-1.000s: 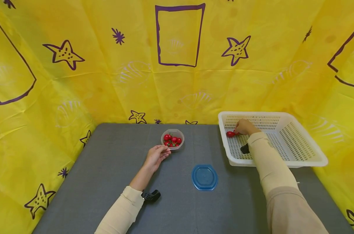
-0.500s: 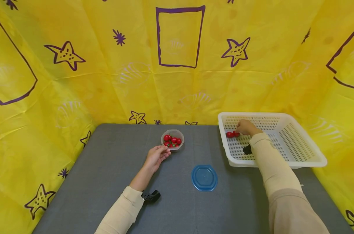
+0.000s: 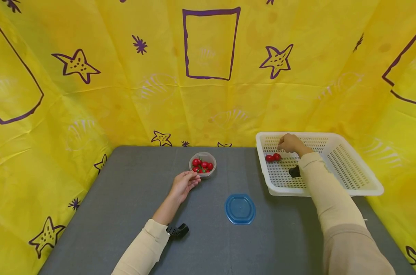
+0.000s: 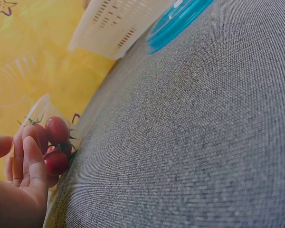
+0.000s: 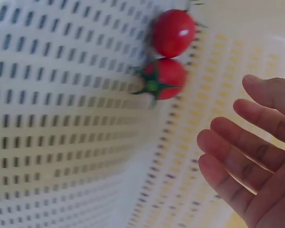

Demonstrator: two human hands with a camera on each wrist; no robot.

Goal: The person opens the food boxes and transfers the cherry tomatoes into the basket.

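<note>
My left hand [image 3: 184, 186] pinches the near rim of a small clear plastic container [image 3: 212, 157] between thumb and fingers. Several red cherry tomatoes [image 3: 204, 164] with green stems fill it; in the left wrist view they show through the wall [image 4: 57, 129]. Over the white perforated basket [image 3: 357, 162], my right hand [image 3: 292, 144] has its fingers extended and holds nothing. Two cherry tomatoes [image 5: 174, 33] lie side by side on the basket floor against its side wall, a short way from the right fingertips. One shows its green star-shaped stem.
A blue lid [image 3: 240, 209] lies flat on the grey cloth-covered table [image 3: 118, 202], between the container and the basket, closer to me. A yellow patterned curtain [image 3: 208, 110] closes off the back and sides.
My right hand has let go of a tomato and moved up and away from it, so both tomatoes in the basket now show. The left hand and container have stayed put.
</note>
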